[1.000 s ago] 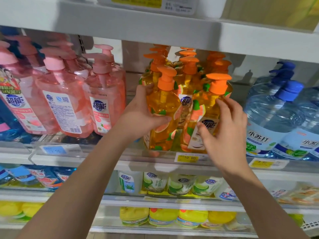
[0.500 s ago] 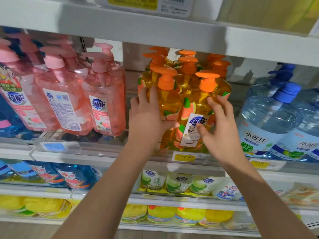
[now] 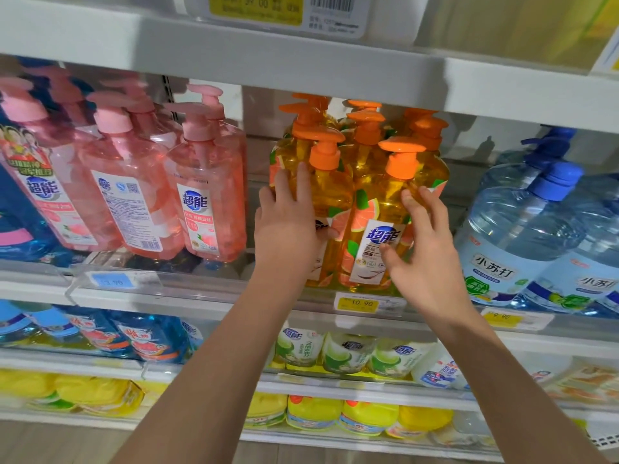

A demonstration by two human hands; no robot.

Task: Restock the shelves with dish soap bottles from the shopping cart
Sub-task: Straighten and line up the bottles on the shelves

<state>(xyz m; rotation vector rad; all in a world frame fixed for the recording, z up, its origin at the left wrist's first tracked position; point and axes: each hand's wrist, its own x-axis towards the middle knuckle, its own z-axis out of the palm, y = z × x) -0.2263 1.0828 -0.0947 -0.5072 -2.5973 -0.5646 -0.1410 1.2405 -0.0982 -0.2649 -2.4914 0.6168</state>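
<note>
**Both hands on front orange soap bottles, mid shelf**

Left hand [image 3: 288, 222]: fingers run up the left side of the left bottle [image 3: 330, 195], and the thumb hooks across its front, so it has hold of it. The palm covers most of that label, and the fingertips' far side is out of sight.

Right hand [image 3: 425, 252]: fingers are spread and nearly straight. They lie against the right side and shoulder of the right bottle [image 3: 378, 209], with the thumb tip on the label edge. It looks like contact and not a closed grasp, though the palm side is hidden. Both forearms rise from below and are cut off by the bottom edge.

The two bottles stand upright and touching each other at the front of the shelf [image 3: 201, 289], above a yellow price tag [image 3: 357, 304] reading 10.90. Their bases are blurred behind the clear rail.

More orange bottles [image 3: 366, 135] stand behind them. Only the pumps and shoulders show, so the count is unclear.

To the left are pink bottles [image 3: 207, 195]; the outermost is cut off by the frame and the back ones are blurred. To the right are blue jugs [image 3: 522, 229], the farthest cut off at the right edge.

The upper shelf [image 3: 268, 58] overhangs, and its tag is partly out of frame. Below are lime pouches [image 3: 348, 353] and yellow bottles [image 3: 315, 413], partly hidden by the arms and soft in focus.
</note>
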